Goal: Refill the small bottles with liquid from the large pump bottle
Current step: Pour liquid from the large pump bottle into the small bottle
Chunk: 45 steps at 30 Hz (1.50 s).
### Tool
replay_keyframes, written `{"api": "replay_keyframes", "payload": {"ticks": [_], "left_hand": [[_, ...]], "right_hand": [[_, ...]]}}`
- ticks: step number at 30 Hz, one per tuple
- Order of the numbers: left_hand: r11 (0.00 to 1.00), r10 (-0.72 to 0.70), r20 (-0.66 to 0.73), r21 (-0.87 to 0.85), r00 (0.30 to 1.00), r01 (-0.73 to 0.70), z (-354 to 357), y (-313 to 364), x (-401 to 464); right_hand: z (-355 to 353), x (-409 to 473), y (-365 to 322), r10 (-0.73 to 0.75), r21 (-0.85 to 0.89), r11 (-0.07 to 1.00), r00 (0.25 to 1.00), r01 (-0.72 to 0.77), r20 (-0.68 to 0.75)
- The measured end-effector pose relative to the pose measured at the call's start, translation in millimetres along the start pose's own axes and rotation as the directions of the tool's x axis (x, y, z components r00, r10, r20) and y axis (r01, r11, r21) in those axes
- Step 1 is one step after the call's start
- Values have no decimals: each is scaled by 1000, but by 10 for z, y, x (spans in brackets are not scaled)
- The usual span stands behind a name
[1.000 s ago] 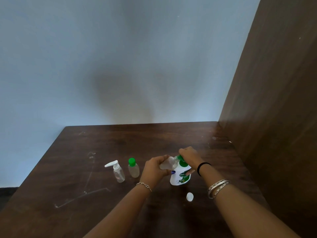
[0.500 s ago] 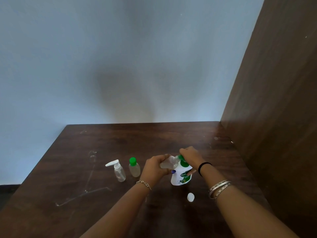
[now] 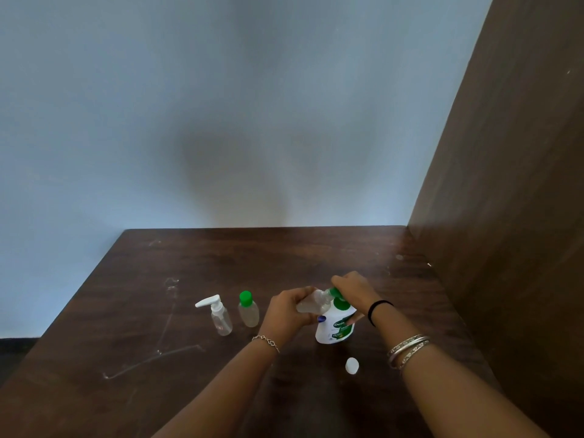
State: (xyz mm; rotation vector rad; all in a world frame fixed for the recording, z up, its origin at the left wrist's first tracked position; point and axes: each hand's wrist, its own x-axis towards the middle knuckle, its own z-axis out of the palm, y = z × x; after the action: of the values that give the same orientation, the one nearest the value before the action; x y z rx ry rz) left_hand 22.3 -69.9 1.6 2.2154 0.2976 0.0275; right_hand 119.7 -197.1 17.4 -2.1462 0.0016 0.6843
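The large white pump bottle (image 3: 335,327) with a green pump head stands on the dark wooden table (image 3: 221,267). My right hand (image 3: 355,290) rests on top of its pump head, fingers curled over it. My left hand (image 3: 289,309) grips a small clear bottle (image 3: 311,304), tilted, with its open mouth at the pump's nozzle. A loose white cap (image 3: 351,365) lies on the table in front of the big bottle. To the left stand a small clear bottle with a white pump (image 3: 218,314) and a small bottle with a green cap (image 3: 248,309).
A tall brown wooden panel (image 3: 505,216) rises along the table's right side. A pale blue wall (image 3: 221,105) stands behind the table's far edge. White scratch marks (image 3: 158,352) run across the table's left part.
Both hands and bottles stay in the same pose; only the camera view has shifted slightly.
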Motion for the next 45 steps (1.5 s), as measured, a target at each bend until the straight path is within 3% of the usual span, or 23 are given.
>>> {"api": "replay_keyframes", "payload": {"ticks": [4, 11, 17, 23, 29, 36, 42, 45], "left_hand": [[1000, 14, 3, 2, 1000, -14, -4, 14, 13], [1000, -1, -12, 7, 1000, 2, 27, -36, 19], [1000, 10, -1, 4, 1000, -10, 18, -10, 14], [1000, -8, -14, 11, 1000, 8, 49, -21, 1], [1000, 3, -14, 0, 1000, -3, 30, 0, 2], [1000, -1, -21, 0, 1000, 1, 52, -18, -3], [1000, 9, -20, -10, 1000, -9, 35, 15, 3], [1000, 10, -10, 2, 1000, -10, 52, 16, -8]], "right_hand": [[-55, -16, -16, 58, 42, 997, 990, -64, 131], [-1, -11, -6, 29, 8, 1000, 1000, -29, -10], [-38, -31, -1, 73, 49, 996, 993, -78, 94], [-4, -64, -3, 6, 22, 1000, 999, -5, -41], [-44, -49, -14, 46, 25, 999, 997, -48, 57], [31, 1, 37, -83, -95, 993, 986, 70, -142], [-48, -16, 4, 34, 33, 999, 998, -35, 46], [-65, -41, 4, 33, 4, 999, 999, -33, 38]]}}
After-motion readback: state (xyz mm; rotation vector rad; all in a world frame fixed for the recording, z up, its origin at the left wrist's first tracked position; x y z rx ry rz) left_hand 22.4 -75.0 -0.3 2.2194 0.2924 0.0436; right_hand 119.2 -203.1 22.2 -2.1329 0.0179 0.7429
